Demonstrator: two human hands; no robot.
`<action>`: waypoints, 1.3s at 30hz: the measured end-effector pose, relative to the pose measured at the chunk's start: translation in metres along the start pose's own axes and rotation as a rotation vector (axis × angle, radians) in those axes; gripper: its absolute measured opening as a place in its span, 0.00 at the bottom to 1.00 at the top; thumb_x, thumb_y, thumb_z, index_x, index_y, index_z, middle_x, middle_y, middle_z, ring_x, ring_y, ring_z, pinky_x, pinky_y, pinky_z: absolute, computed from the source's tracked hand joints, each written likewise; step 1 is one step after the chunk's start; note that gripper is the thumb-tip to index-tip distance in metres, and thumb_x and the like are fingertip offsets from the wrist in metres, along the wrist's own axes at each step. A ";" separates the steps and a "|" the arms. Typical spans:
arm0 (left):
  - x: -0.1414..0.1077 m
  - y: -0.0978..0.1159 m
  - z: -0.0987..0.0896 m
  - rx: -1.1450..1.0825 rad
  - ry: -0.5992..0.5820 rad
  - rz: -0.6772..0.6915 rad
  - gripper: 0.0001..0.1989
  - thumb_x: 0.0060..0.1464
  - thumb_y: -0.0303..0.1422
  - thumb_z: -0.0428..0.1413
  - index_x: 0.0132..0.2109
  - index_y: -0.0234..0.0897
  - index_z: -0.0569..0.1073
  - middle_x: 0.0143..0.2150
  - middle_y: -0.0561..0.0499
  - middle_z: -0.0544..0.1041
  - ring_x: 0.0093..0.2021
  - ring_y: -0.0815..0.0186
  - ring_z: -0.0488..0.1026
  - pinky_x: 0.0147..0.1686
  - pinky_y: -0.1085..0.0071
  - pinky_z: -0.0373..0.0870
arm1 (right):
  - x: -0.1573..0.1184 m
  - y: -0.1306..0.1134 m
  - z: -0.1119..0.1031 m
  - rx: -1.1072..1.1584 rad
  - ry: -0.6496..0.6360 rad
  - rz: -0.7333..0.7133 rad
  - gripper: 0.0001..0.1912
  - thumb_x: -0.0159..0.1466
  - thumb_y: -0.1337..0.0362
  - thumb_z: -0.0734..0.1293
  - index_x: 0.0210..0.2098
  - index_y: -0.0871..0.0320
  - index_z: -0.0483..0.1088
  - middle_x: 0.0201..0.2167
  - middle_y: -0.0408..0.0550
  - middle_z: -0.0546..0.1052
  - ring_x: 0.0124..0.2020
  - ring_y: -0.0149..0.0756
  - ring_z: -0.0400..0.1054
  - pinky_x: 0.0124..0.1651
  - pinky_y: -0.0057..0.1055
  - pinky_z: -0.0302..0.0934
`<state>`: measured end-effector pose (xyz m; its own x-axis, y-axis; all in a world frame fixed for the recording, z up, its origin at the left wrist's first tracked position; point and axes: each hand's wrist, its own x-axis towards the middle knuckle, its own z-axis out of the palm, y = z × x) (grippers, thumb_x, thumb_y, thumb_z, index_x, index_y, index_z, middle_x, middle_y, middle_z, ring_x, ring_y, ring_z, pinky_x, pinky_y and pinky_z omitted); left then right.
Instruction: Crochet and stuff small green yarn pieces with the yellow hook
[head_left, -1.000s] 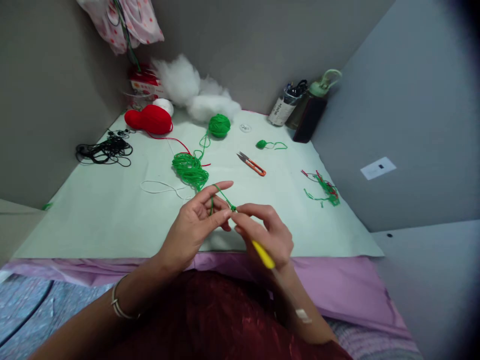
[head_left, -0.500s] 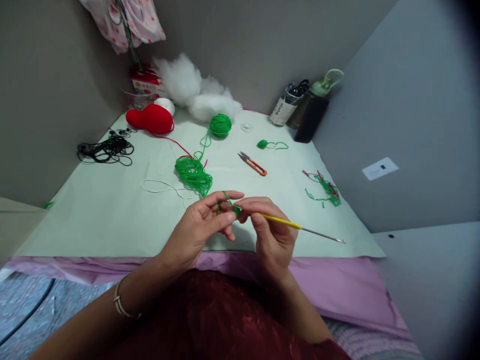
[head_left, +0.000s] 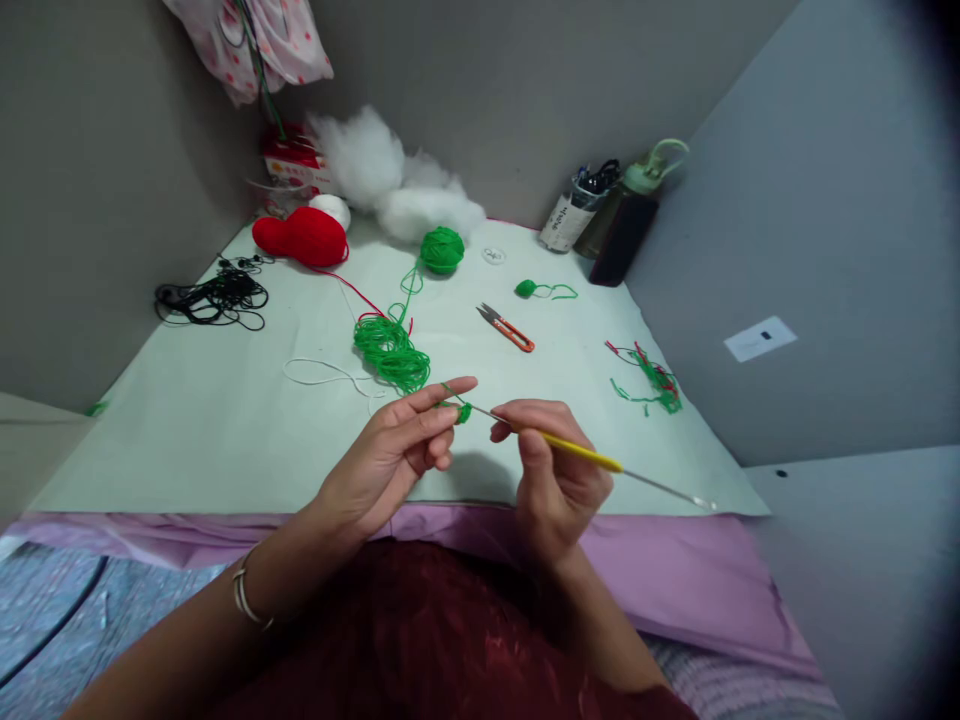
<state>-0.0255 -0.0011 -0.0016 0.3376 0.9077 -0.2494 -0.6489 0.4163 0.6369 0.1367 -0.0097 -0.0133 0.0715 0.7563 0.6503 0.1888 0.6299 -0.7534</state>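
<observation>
Between thumb and fingers, my left hand [head_left: 401, 440] pinches a small piece of green crochet work [head_left: 464, 412]. Green yarn runs over its raised index finger. My right hand [head_left: 559, 470] is closed round the yellow grip of a crochet hook [head_left: 577, 450]. The hook's left tip reaches to the green piece; whether it sits inside a loop I cannot tell. Its other metal end points down to the right. Behind my left hand lies a loose heap of green yarn [head_left: 391, 352], with a strand leading back to a green yarn ball [head_left: 442, 250].
Orange thread snips [head_left: 507, 328] and a small green crocheted piece [head_left: 526, 289] lie beyond my hands. Red yarn [head_left: 301, 238], white stuffing [head_left: 427, 210] and a black cable [head_left: 217, 295] are at the back left. Yarn scraps [head_left: 660, 385], a pen cup [head_left: 568, 215] and a bottle [head_left: 611, 220] stand or lie right.
My right hand has moved right and slightly down with the hook, away from my left hand. My left hand has shifted a little left, and the green piece shows more clearly.
</observation>
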 end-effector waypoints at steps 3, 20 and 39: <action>0.000 0.002 -0.001 0.016 0.012 0.020 0.15 0.55 0.27 0.67 0.51 0.35 0.84 0.27 0.57 0.67 0.24 0.80 0.63 0.22 0.86 0.65 | 0.005 -0.002 -0.002 0.232 0.078 0.186 0.10 0.72 0.66 0.66 0.42 0.51 0.81 0.35 0.45 0.79 0.30 0.32 0.72 0.34 0.34 0.69; -0.006 -0.006 0.006 0.224 0.070 0.184 0.08 0.54 0.35 0.69 0.39 0.36 0.83 0.32 0.52 0.79 0.32 0.70 0.76 0.37 0.74 0.75 | -0.001 0.004 0.004 0.258 -0.067 0.299 0.08 0.72 0.63 0.67 0.42 0.51 0.81 0.37 0.44 0.79 0.31 0.30 0.72 0.34 0.32 0.69; -0.047 0.003 -0.008 0.210 -0.017 0.068 0.08 0.52 0.37 0.71 0.33 0.38 0.83 0.32 0.53 0.77 0.28 0.71 0.76 0.33 0.74 0.73 | 0.095 0.031 0.063 -0.483 -1.356 -0.242 0.12 0.66 0.75 0.66 0.44 0.55 0.77 0.41 0.46 0.73 0.30 0.30 0.62 0.30 0.28 0.51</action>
<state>-0.0487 -0.0424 0.0065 0.3105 0.9314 -0.1899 -0.5149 0.3327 0.7900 0.0875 0.0930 0.0190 -0.9164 0.3980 -0.0412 0.3855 0.8503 -0.3582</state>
